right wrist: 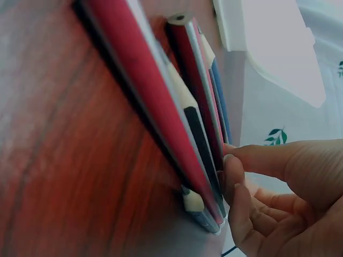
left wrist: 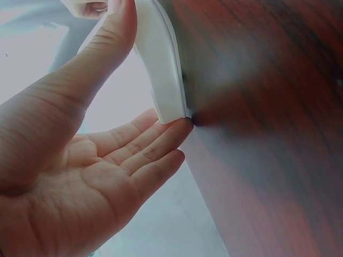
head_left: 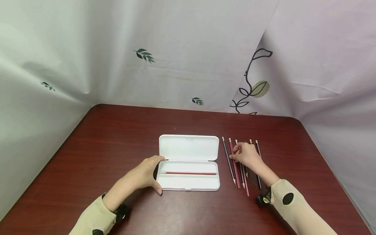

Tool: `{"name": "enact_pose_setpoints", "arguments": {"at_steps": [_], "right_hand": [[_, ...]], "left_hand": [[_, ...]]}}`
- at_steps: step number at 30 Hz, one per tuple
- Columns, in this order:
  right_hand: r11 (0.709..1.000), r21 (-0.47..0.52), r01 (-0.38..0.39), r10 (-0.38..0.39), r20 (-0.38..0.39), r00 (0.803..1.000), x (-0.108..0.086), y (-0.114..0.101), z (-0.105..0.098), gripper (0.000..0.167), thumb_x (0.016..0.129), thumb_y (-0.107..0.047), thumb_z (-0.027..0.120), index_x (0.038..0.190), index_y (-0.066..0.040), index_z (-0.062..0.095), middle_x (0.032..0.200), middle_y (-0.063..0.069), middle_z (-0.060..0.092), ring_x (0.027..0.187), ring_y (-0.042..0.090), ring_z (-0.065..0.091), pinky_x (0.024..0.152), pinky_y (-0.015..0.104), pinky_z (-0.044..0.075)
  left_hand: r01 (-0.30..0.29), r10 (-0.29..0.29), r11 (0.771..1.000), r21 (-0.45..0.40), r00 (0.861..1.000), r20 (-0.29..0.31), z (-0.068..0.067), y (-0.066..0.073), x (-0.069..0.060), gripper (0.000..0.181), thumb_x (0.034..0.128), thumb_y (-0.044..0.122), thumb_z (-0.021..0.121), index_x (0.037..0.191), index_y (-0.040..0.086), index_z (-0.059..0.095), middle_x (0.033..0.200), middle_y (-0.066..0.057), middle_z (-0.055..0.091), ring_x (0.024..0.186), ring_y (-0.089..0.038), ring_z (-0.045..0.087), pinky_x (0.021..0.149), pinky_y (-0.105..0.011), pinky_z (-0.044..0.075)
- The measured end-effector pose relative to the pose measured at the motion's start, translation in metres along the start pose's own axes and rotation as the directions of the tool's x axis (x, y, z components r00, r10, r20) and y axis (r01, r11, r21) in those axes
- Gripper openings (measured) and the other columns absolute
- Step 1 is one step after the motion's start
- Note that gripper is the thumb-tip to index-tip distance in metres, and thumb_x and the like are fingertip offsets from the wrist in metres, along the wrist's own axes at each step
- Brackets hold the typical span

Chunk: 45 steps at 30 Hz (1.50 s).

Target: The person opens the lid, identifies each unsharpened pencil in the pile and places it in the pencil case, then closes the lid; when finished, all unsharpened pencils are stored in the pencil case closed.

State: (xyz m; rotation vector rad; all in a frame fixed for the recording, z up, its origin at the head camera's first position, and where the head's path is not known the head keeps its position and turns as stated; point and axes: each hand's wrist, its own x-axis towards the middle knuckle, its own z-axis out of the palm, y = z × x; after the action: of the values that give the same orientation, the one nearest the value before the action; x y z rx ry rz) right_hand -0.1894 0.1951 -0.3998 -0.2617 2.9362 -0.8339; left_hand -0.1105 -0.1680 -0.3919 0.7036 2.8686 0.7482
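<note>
A white pencil case [head_left: 188, 185] lies with its lid raised, a red-striped pencil [head_left: 191, 173] across its tray. My left hand [head_left: 145, 173] holds the case's left end, thumb at the front corner and fingers at the back. In the left wrist view the fingers of this hand [left wrist: 102, 176] touch the edge of the case [left wrist: 161, 64]. Right of the case, my right hand [head_left: 248, 156] pinches a red pencil [head_left: 236, 173] near its far part. The right wrist view shows thumb and forefinger of the hand [right wrist: 300, 198] at that red pencil [right wrist: 195, 69], which has a flat, unsharpened end.
Several other pencils lie close around the right hand, among them a blue one [head_left: 227, 158] on the left and a black one [head_left: 259, 181] on the right. The dark red tabletop [head_left: 123, 130] meets a pale patterned curtain [head_left: 182, 78] at the back.
</note>
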Motion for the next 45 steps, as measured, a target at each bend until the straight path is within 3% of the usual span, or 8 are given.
{"name": "enact_pose_setpoints", "arguments": {"at_steps": [5, 12, 19, 28, 34, 39, 42, 45], "right_hand": [[0.999, 0.013, -0.039, 0.038, 0.082, 0.996, 0.003, -0.007, -0.001, 0.024, 0.076, -0.016, 0.075, 0.084, 0.003, 0.062, 0.053, 0.002, 0.061, 0.045, 0.013, 0.059, 0.048, 0.029, 0.049], [0.992, 0.053, -0.111, 0.097, 0.223, 0.970, 0.010, -0.008, -0.005, 0.018, 0.078, -0.016, 0.072, 0.070, -0.002, 0.064, 0.050, 0.004, 0.061, 0.045, 0.013, 0.060, 0.045, 0.027, 0.051], [0.993, 0.068, -0.101, 0.084, 0.220, 0.972, 0.009, -0.006, -0.007, 0.018, 0.080, -0.016, 0.064, 0.068, -0.002, 0.065, 0.050, 0.004, 0.062, 0.045, 0.015, 0.061, 0.047, 0.027, 0.051], [0.967, 0.227, -0.113, 0.077, 0.162, 0.984, 0.005, -0.012, -0.017, 0.022, 0.082, -0.018, 0.059, 0.090, 0.003, 0.058, 0.062, 0.005, 0.065, 0.053, 0.014, 0.063, 0.051, 0.028, 0.053], [0.919, 0.394, -0.015, -0.033, 0.115, 0.993, 0.001, -0.021, -0.028, 0.021, 0.087, -0.009, 0.056, 0.101, 0.006, 0.055, 0.074, 0.009, 0.070, 0.064, 0.021, 0.067, 0.056, 0.031, 0.054], [0.879, 0.465, 0.107, -0.142, 0.040, 0.989, 0.002, -0.030, -0.027, 0.019, 0.089, -0.009, 0.057, 0.104, 0.003, 0.055, 0.083, 0.014, 0.070, 0.073, 0.028, 0.068, 0.059, 0.035, 0.055], [0.855, 0.475, 0.210, -0.232, -0.012, 0.973, 0.002, -0.037, -0.023, 0.019, 0.090, -0.010, 0.058, 0.106, 0.001, 0.056, 0.087, 0.014, 0.069, 0.076, 0.027, 0.068, 0.061, 0.036, 0.055], [0.844, 0.427, 0.326, -0.341, -0.042, 0.939, 0.000, -0.046, -0.017, 0.018, 0.091, -0.012, 0.059, 0.106, -0.003, 0.056, 0.088, 0.010, 0.069, 0.078, 0.021, 0.067, 0.064, 0.033, 0.055]], "left_hand": [[0.006, -0.006, 1.000, -0.004, 1.000, 0.003, 0.000, 0.000, 0.000, 0.094, 0.0345, 0.029, 0.093, 0.113, -0.003, 0.053, 0.107, -0.013, 0.059, 0.098, -0.030, 0.057, 0.086, -0.046, 0.047], [0.000, 0.000, 1.000, 0.000, 1.000, 0.000, 0.000, -0.001, 0.000, 0.094, 0.0348, 0.030, 0.093, 0.113, -0.004, 0.053, 0.107, -0.014, 0.059, 0.098, -0.029, 0.057, 0.086, -0.045, 0.047], [-0.002, 0.002, 1.000, -0.004, 1.000, 0.007, 0.000, -0.001, 0.001, 0.093, 0.0352, 0.030, 0.093, 0.113, -0.003, 0.053, 0.107, -0.013, 0.059, 0.098, -0.029, 0.058, 0.086, -0.045, 0.047], [0.005, -0.005, 1.000, 0.002, 1.000, 0.003, 0.000, 0.000, 0.000, 0.094, 0.0355, 0.028, 0.093, 0.114, -0.005, 0.053, 0.110, -0.016, 0.059, 0.100, -0.031, 0.057, 0.088, -0.046, 0.046], [0.015, -0.015, 1.000, -0.001, 1.000, 0.009, -0.001, 0.001, 0.000, 0.094, 0.0356, 0.028, 0.093, 0.114, -0.004, 0.053, 0.110, -0.015, 0.059, 0.100, -0.031, 0.057, 0.087, -0.046, 0.046], [0.023, -0.023, 1.000, -0.006, 1.000, 0.014, -0.002, 0.002, 0.000, 0.094, 0.0354, 0.028, 0.093, 0.114, -0.004, 0.053, 0.111, -0.015, 0.059, 0.101, -0.031, 0.057, 0.088, -0.046, 0.046], [0.019, -0.019, 1.000, -0.007, 1.000, 0.013, -0.002, 0.002, 0.000, 0.095, 0.0357, 0.028, 0.093, 0.115, -0.004, 0.052, 0.111, -0.015, 0.059, 0.102, -0.030, 0.057, 0.088, -0.045, 0.046], [0.018, -0.018, 1.000, -0.008, 1.000, 0.015, -0.001, 0.002, 0.000, 0.095, 0.0360, 0.028, 0.093, 0.115, -0.004, 0.052, 0.111, -0.015, 0.059, 0.102, -0.030, 0.057, 0.088, -0.045, 0.046]]}}
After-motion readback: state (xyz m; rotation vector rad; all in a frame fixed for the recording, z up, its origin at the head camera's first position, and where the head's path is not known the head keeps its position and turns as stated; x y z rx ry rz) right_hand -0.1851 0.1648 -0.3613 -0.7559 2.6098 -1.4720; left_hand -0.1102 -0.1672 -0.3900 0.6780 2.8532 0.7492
